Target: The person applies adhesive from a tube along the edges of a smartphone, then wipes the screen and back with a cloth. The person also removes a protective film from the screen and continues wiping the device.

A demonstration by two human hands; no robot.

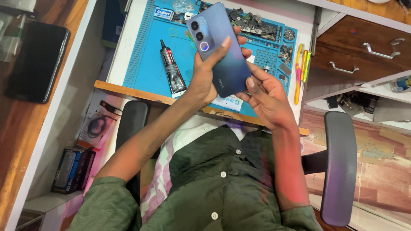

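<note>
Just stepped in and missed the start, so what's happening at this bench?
A person in a green shirt sits at a workbench, holding a blue-grey smartphone in both hands, its back with the camera lenses facing up. The left hand grips it from the left side, and the right hand holds its lower right edge. Below lies a blue repair mat with a black glue tube, loose phone parts and yellow tools at its right.

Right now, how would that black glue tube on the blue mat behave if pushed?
The black glue tube with the pointed nozzle lies flat on the blue silicone work mat, so tipping looks unlikely. Its round body might roll sideways, though the mat probably grips it. It looks small, so probably light, and its body may dent under pressure.
</note>
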